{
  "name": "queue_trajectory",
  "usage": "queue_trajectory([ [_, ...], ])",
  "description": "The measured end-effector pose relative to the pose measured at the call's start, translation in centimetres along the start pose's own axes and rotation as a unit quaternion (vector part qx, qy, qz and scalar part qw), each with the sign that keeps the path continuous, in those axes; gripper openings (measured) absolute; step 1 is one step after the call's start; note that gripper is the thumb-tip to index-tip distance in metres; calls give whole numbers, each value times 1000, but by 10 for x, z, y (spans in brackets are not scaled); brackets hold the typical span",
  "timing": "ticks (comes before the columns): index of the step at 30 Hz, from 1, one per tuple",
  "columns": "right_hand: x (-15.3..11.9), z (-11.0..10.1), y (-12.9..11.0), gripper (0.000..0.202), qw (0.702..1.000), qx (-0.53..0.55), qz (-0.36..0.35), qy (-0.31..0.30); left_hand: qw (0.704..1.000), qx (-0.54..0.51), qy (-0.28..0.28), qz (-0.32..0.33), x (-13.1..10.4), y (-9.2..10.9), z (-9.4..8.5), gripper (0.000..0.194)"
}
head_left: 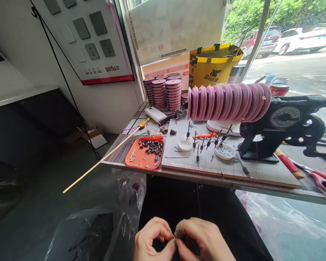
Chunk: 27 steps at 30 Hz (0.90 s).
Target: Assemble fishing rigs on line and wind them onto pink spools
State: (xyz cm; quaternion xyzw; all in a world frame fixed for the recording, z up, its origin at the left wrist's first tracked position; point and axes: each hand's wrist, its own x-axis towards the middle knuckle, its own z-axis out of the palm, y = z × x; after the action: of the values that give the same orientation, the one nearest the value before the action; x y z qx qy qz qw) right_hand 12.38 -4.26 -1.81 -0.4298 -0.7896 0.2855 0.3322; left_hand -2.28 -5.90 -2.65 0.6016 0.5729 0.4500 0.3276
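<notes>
Head view: left hand [153, 239] and right hand [203, 239] low before dark trousers [168, 199], thumb and forefinger pinched together on each, tips meeting; too small to tell what is clamped between. Thin line [198, 203] down from near the table edge [190, 176] to the right hand. Above, on the pale board [184, 162], a dish [225, 158] of silvery beads [225, 151]; over it, pink spools [228, 103] in a row beside a black cranked winder [285, 116]. Farther left, an orange tray [143, 154] with black pieces [152, 146].

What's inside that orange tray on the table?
The orange tray holds black barrel-shaped pieces, pale little tubes and tiny silvery pieces. Whatever lies beneath the clustered black ones is covered and cannot be seen.
</notes>
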Motion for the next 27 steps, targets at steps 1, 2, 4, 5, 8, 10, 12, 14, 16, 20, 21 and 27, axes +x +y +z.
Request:
queue_trajectory([
  [1,0,0,0,13,1000,-2,1,-1,1000,3,0,3,0,0,0,15],
  [2,0,0,-1,13,1000,-3,2,-1,1000,7,0,6,0,0,0,15],
  [4,1,0,-1,13,1000,-5,5,-3,1000,14,0,9,0,-1,0,15],
  [5,1,1,-1,13,1000,-5,6,-4,1000,15,0,8,0,-1,0,15],
  [8,1,1,-1,13,1000,-12,5,-8,1000,13,-1,7,0,-1,0,14],
  [10,1,1,0,12,1000,-15,4,-10,1000,13,-2,9,0,-1,0,15],
  [12,1,1,0,12,1000,-14,3,-7,1000,15,-1,12,0,-1,0,15],
  [14,1,2,0,11,1000,-14,-4,-3,1000,16,2,14,-1,-1,-1,15],
  [16,1,2,1,11,1000,-18,-13,3,1000,16,6,11,0,-1,-1,15],
  [20,0,5,3,12,999,-37,-36,17,1000,14,10,8,1,1,0,16],
  [21,-1,6,4,12,998,-42,-46,23,1000,13,11,7,1,2,0,15],
  [27,0,4,3,12,996,-25,-55,60,998,1,13,-58,2,6,0,14],
])
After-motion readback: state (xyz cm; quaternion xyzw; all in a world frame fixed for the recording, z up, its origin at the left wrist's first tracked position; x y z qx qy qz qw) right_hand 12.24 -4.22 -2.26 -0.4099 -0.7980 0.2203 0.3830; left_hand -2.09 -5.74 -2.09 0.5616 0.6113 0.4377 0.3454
